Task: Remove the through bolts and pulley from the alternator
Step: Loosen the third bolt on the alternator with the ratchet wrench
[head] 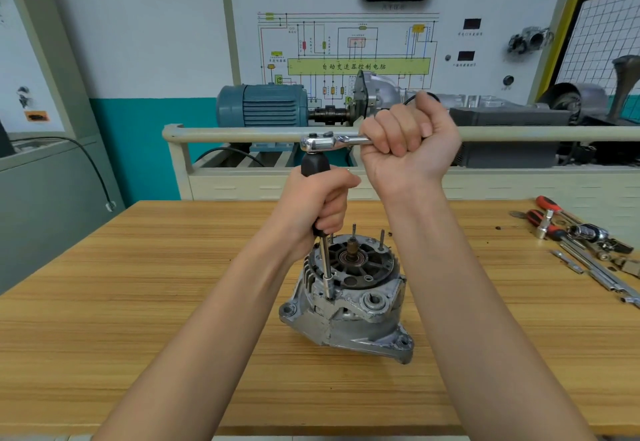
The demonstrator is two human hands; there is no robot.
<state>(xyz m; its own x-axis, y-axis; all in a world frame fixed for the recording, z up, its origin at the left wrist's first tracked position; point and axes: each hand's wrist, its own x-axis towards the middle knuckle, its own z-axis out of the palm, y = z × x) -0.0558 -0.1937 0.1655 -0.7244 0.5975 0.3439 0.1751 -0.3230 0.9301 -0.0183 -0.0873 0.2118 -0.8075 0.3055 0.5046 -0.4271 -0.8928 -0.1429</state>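
Two hands work: your left hand point(317, 206) grips the black-handled driver point(320, 219) upright in the grey cast-metal alternator point(349, 298); your right hand point(407, 139) clasps the chrome ratchet point(329, 142).

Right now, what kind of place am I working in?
Most likely an automotive training workshop. A wall board shows a wiring diagram, a blue electric motor sits on a demonstration rig, and an alternator stands on a wooden bench beside loose tools.

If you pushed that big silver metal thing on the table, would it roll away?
Probably not. The alternator sits on a broad base with mounting lugs sticking out, so it looks steady on the wooden table. Its thick cast metal suggests it is heavy for its size, likely sliding rather than rolling.
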